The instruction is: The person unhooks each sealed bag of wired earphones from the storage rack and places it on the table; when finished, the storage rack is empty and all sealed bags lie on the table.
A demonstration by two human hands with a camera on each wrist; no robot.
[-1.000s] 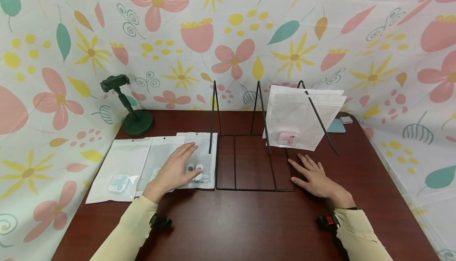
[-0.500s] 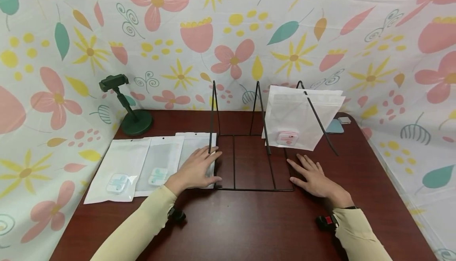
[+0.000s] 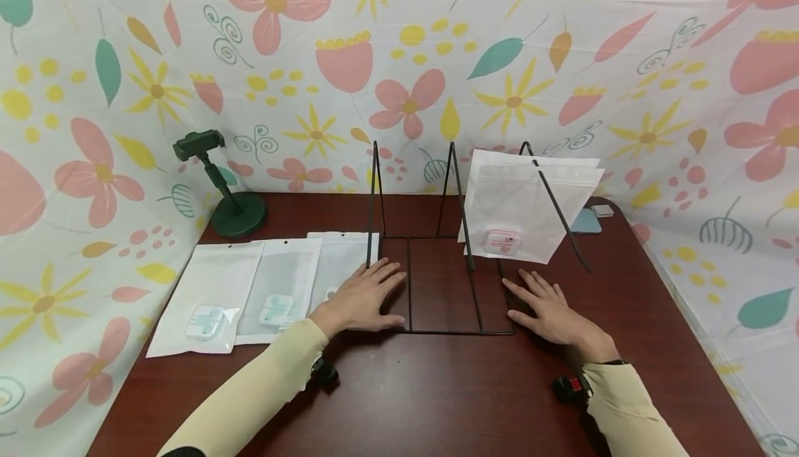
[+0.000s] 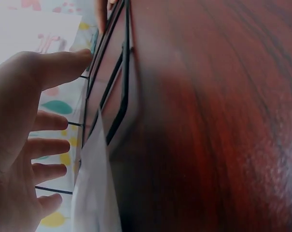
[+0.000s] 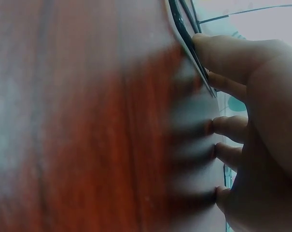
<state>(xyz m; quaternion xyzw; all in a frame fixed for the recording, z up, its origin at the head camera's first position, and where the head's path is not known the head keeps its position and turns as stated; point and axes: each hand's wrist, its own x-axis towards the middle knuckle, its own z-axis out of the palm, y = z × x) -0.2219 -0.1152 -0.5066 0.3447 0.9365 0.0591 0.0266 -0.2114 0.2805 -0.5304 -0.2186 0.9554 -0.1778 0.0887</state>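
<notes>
One floral-patterned cloth (image 3: pixel 408 34) forms, as I view it remotely, the backdrop to a dark reddish-brown table (image 3: pixel 406 401). On it stands a black wire rack (image 3: pixel 449 333) with three tall, peaked dividers. Left of the rack, three white pouches overlap in a row: left pouch (image 3: pixel 215 273), middle pouch (image 3: pixel 287 270) and right pouch (image 3: pixel 342 256). Between the rack's middle and right dividers lean the upright white pouches (image 3: pixel 514 193), of which I make out at least two. A dark green stand (image 3: pixel 239 216) occupies the table's far left. The person's left hand (image 3: pixel 365 297), fingers spread wide and gripping nothing, lies over the rack's left end and partly covers the right pouch; I cannot tell whether it touches either. The right hand (image 3: pixel 552 313), likewise spread and gripping nothing, has its fingertips on the table just beside the rack's right side. Square cases show through the left pouch, the middle pouch and the front upright pouch. Smallest are a pale blue object (image 3: pixel 587 221) and a small white object (image 3: pixel 602 211), both at far right.
</notes>
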